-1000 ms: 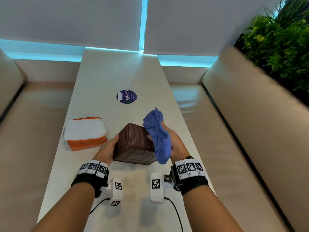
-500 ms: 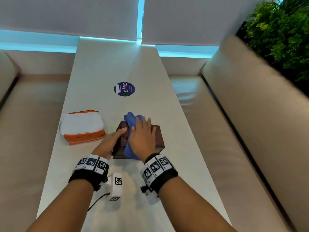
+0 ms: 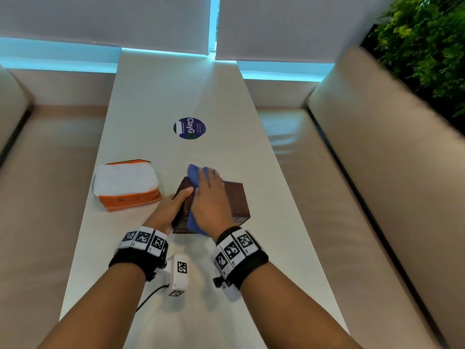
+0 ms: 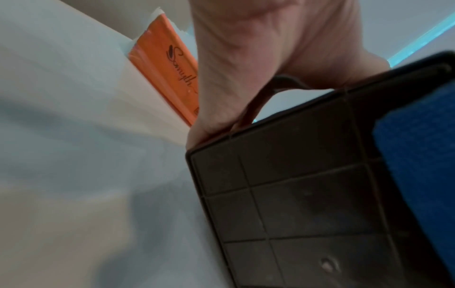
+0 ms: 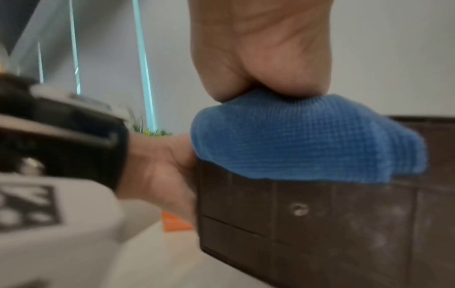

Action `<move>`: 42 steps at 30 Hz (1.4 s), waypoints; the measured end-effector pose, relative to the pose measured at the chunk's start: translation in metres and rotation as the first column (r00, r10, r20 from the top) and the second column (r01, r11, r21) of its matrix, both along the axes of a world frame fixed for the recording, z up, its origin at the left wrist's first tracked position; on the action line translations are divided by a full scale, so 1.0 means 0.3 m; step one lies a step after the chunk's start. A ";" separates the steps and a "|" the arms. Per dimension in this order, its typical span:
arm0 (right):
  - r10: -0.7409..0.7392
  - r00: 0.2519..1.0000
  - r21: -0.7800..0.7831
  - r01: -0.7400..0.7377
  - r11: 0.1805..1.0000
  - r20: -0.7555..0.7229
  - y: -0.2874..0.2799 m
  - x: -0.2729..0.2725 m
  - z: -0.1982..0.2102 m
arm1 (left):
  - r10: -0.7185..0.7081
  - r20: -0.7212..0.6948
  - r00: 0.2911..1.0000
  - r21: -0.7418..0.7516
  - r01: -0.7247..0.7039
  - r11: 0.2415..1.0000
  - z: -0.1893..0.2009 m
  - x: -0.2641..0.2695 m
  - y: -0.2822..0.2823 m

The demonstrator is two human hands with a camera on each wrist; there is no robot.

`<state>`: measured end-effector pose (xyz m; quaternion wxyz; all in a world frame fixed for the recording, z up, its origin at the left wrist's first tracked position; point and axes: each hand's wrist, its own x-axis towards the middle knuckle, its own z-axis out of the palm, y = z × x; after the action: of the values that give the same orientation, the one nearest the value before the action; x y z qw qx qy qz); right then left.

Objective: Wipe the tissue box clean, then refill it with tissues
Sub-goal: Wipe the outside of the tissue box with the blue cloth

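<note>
A dark brown woven tissue box point(image 3: 236, 200) lies on its side on the long white table point(image 3: 161, 96), its gridded base point(image 4: 307, 194) facing me. My left hand point(image 3: 173, 205) grips the box's left side, thumb on the upper edge. My right hand point(image 3: 210, 200) lies flat on a blue cloth point(image 3: 195, 172) and presses it onto the box's upper face. The cloth point(image 5: 307, 140) droops over the near edge of the box point(image 5: 344, 224). An orange pack of white tissues point(image 3: 125, 186) lies to the left of the box, its orange side point(image 4: 169, 74) showing in the left wrist view.
A round dark blue sticker point(image 3: 189, 128) sits farther up the table. Beige padded benches point(image 3: 377, 197) run along both sides, with green plants point(image 3: 427, 41) at the far right. Window blinds close off the far end.
One second ago my right hand held the cloth bunched beside the tilted box. The hand now lies flat on the cloth atop the box and has slid slightly forward. The left hand keeps its hold.
</note>
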<state>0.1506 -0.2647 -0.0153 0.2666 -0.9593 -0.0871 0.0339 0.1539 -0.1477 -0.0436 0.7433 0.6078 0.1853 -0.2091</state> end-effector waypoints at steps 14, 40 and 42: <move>-0.257 0.955 0.012 0.262 0.965 -0.150 -0.128 0.035 -0.003 | 0.056 -0.029 0.998 0.000 -0.056 0.998 0.005 -0.007 -0.011; -0.133 0.820 0.629 0.520 0.577 -0.557 -0.362 0.019 -0.001 | 0.090 0.004 0.996 -0.549 -0.073 0.833 -0.004 -0.013 -0.008; -0.178 0.854 0.597 0.476 0.645 -0.489 -0.359 0.033 0.038 | 0.166 -0.057 0.984 -0.449 -0.174 0.877 -0.012 0.006 -0.016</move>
<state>0.1604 -0.3725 -0.0040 0.6226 -0.7577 0.1398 0.1370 0.1556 -0.1525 -0.0470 0.8780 0.3980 0.1905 -0.1853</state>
